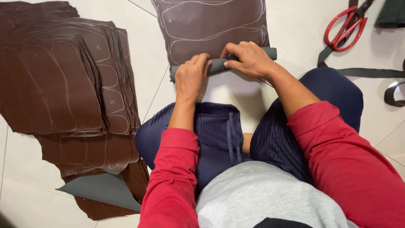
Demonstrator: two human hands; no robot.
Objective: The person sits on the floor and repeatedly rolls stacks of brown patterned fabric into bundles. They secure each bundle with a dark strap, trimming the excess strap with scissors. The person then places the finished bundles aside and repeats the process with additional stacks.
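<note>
The brown sheet with white chalk lines lies on the floor, its near edge rolled into a grey roll. The left hand and right hand are both curled tight around the roll. A stack of brown sheets sits well left of the left hand. Red scissors lie far right of the right hand.

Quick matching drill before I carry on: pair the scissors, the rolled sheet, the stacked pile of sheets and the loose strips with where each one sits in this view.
Things:
1. red-handled scissors
2. rolled brown sheet
3. pile of brown sheets
4. dark strips

Places:
A. on the floor, far left
B. under the left hand and right hand
C. right edge, beside the knee
D. top right corner

Pairs: 1-D, 2-B, 3-A, 4-C
</note>
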